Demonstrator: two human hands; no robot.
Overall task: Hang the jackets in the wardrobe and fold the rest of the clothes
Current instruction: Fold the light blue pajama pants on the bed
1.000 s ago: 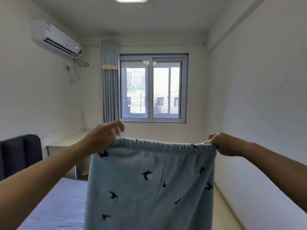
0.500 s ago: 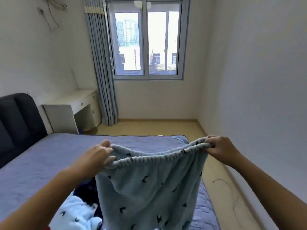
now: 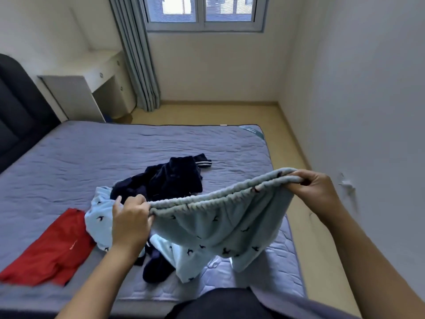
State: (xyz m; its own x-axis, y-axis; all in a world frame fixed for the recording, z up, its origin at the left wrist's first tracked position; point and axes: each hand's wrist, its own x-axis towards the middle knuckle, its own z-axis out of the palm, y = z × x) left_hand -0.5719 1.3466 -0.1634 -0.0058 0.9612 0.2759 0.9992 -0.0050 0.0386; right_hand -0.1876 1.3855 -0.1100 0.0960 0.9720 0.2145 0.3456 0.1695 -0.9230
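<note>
I hold light blue fleece pants [image 3: 220, 226] with small dark bird prints stretched by their elastic waistband above the bed. My left hand [image 3: 131, 217] grips the waistband's left end and my right hand [image 3: 315, 189] grips its right end. The legs hang down over the near part of the mattress. Under and behind them lies a matching light blue bird-print garment [image 3: 99, 217], partly hidden. A dark navy garment [image 3: 170, 178] with striped cuffs is crumpled beyond it. A red garment [image 3: 50, 249] lies flat at the near left.
The clothes lie on a bed with a grey-blue quilted mattress [image 3: 115, 153] and a dark headboard [image 3: 16, 107] at left. A white desk [image 3: 87, 84] and grey curtain [image 3: 135, 56] stand by the window. Bare floor [image 3: 299, 162] runs along the right wall.
My view has tilted down from the window to the bed. Both hands have lowered the pants from chest height to just above the mattress, keeping their grip on the waistband.
</note>
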